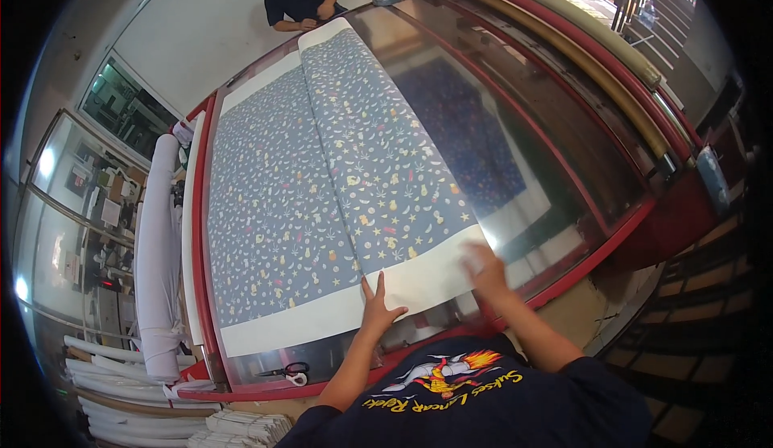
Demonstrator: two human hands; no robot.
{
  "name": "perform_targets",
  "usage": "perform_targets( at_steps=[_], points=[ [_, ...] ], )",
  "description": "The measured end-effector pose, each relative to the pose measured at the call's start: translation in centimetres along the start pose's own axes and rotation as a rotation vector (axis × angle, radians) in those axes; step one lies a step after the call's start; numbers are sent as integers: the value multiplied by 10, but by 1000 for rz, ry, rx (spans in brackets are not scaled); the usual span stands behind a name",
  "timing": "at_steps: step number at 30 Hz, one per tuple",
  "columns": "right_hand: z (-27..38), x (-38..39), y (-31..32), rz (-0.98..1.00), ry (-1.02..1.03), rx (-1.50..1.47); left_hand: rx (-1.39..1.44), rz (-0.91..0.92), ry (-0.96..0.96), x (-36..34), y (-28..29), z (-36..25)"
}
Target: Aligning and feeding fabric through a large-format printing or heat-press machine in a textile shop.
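A long grey-blue printed sheet (274,190) with small fruit, leaf and star motifs and white margins lies across the table. A fold or overlapping edge runs lengthwise down its middle, and the right part (382,142) lies raised over the left. My left hand (378,309) rests on the near white margin by that fold, thumb and fingers spread, holding nothing. At the near right corner of the sheet is my right hand (485,271). Motion blurs its fingers, so their grip cannot be made out.
The glossy table (564,247) has a red frame. Black-handled scissors (291,371) lie at its near left edge. A co-worker (302,1) stands at the far end, hands near the sheet. A white roll (157,239) stands on the left; long rollers (612,86) line the right side.
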State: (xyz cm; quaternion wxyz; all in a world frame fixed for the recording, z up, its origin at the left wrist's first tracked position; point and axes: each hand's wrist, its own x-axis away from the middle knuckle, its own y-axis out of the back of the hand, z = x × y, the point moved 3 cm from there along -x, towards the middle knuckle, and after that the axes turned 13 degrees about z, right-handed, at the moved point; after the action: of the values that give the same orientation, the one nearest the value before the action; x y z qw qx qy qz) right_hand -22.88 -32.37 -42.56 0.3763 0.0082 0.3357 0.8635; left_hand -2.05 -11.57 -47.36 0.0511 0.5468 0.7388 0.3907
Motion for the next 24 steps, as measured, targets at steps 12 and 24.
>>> perform_targets(
  at_steps=[12,24],
  points=[
    [-93,-13,8,397,-743,-523,-79,74,45,-12,-7,1],
    [-16,-19,41,207,-569,-522,-192,106,22,1,-10,4]
  ],
)
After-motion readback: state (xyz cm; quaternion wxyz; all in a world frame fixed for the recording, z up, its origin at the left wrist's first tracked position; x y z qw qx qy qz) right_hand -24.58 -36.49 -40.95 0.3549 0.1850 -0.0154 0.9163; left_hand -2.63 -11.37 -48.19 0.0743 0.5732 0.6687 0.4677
